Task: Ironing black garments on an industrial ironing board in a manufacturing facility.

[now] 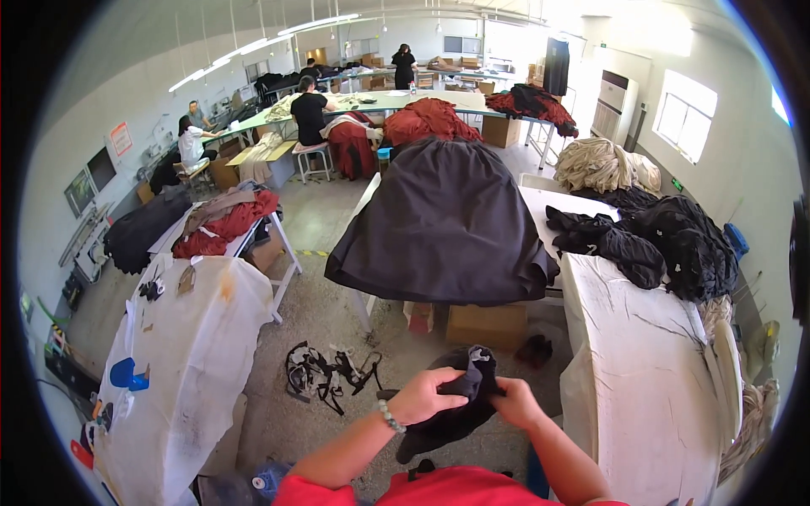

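- A large workroom is seen, with long benches, heaps of fabric and several people seated or standing at the far end.
- A wide black garment point(445, 223) is draped over the middle bench point(540, 202), its hem hanging well past the front edge.
- A white-covered bench point(650, 354) stands to the right, with a heap of black clothes point(666, 240) at its far end; a second covered bench point(190, 337) stands to the left, with red cloth point(224, 223) on a table beyond it.
- A tangle of black straps point(325, 371) lies on the floor point(337, 312), near a cardboard box point(485, 325) under the middle bench.
- A small black cloth point(460, 405) is held in the air in front of the body, above the floor and between the two covered benches, touching neither.
- The left hand point(422, 396), a bead bracelet point(386, 416) at its wrist, is closed over the upper left of the cloth, fingers curled round a fold.
- The right hand point(516, 403) is closed on the right edge of the cloth, its fingertips hidden in the fabric.
- Judgement: the cloth is bunched between the two grips. A cleaner result would be had if the edges were found first, the grips moved out to opposite corners, and the loose lower part kept off the floor and the straps.
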{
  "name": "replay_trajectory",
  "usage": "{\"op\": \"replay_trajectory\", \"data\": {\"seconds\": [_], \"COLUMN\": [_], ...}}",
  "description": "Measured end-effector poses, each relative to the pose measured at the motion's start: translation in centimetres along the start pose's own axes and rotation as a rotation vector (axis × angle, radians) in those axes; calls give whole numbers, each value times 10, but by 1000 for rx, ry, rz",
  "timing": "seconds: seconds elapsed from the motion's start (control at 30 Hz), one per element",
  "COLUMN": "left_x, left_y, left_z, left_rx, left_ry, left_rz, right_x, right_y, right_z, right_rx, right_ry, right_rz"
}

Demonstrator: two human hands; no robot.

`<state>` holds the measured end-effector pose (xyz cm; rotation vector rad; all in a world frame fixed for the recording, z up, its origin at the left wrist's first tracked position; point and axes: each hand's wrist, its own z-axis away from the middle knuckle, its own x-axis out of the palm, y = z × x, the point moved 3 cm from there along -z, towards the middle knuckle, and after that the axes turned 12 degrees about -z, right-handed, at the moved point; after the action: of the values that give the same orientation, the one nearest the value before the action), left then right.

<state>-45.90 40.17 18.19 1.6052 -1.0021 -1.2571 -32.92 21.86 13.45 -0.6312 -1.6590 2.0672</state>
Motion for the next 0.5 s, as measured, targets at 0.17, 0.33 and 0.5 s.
{"op": "replay_trajectory", "data": {"seconds": [0.17, 0.33, 0.5], "left_x": [-90, -43, -10], "left_y": [-51, -159, -205], "left_z": [28, 38, 23], "left_rx": [-123, -239, -306], "left_ry": [776, 453, 460], "left_rz": [-980, -782, -431], "right_x": [-45, -72, -25], "right_y": [9, -16, -128], "right_z": [4, -40, -22], "right_rx": [23, -43, -401], "right_ry": [340, 272, 75], "right_rz": [841, 1088, 605]}}
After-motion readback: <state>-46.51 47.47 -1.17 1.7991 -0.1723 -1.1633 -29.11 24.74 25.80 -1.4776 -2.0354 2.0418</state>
